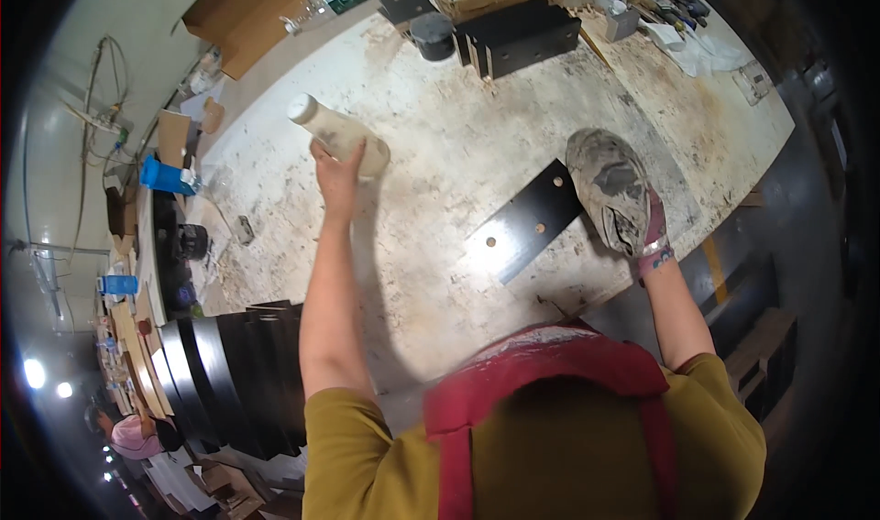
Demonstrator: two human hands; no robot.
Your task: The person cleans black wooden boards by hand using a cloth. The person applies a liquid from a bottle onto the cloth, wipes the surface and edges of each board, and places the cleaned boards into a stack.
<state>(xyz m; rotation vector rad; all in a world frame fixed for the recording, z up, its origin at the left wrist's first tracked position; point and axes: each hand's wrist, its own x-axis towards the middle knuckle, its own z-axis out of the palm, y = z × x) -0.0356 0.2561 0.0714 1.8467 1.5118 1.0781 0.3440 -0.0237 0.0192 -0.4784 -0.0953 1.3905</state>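
Observation:
My left hand (338, 174) is wrapped round a translucent plastic bottle (346, 135) with a white cap, tilted so the cap points to the far left. A grey, stained rag (605, 186) covers my right hand (654, 231), which shows only at a maroon-edged wrist. The fingers under the rag are hidden. Beside the rag, to its left, a glossy black board (524, 218) with three round holes lies flat on the worktable (440, 163). The rag is at the board's right end; whether it presses on the board I cannot tell.
Several black boards (522, 39) stand at the far side, beside a round dark container (431, 36). Tools and wrappings (674, 25) lie far right. More black panels (234, 373) are stacked near left. A blue cup (165, 175) sits left. Another person (137, 436) is in the lower-left background.

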